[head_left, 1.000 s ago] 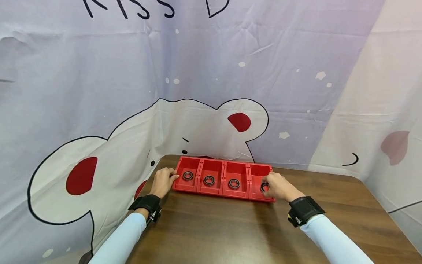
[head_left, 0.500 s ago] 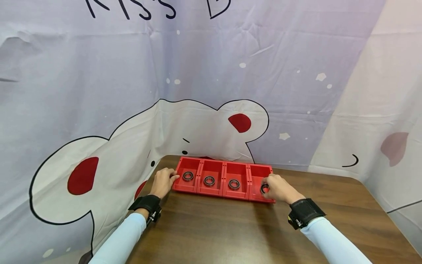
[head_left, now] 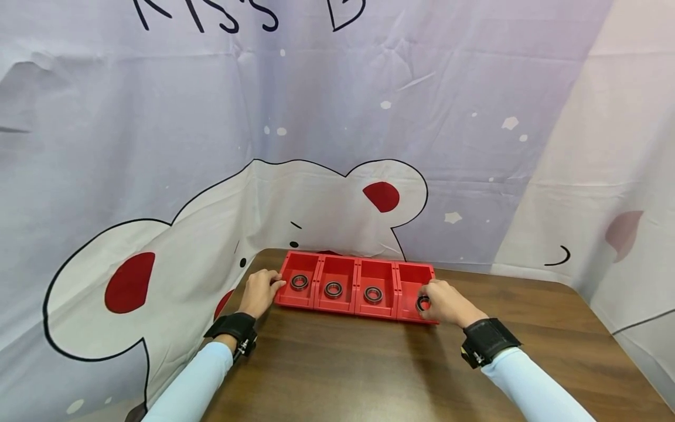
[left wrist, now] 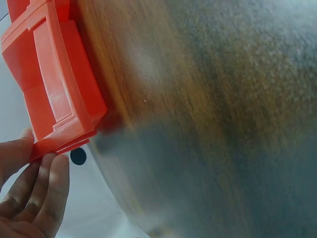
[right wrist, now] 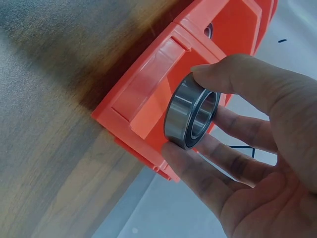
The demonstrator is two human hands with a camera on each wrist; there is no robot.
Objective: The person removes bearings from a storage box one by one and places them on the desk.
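Four red bins joined in a row (head_left: pixel 337 269) stand toward the back of the table. My left hand (head_left: pixel 258 293) pinches the end wall of the leftmost bin; in the left wrist view the thumb is on one side of the red rim (left wrist: pixel 62 141) and the fingers are on the other. At the opposite end, my right hand (head_left: pixel 445 300) grips a ball bearing (right wrist: pixel 181 116) between thumb and fingers, over the rightmost bin. Of the other bins, each has one bearing lying flat: left (head_left: pixel 299 282), second (head_left: pixel 333 289) and third (head_left: pixel 373 295).
The brown wooden table (head_left: pixel 337 363) runs out in front of the bins and to their right. Close behind it hangs a printed cloth (head_left: pixel 316 117) with a cartoon figure. Black straps (head_left: pixel 490 341) circle both wrists.
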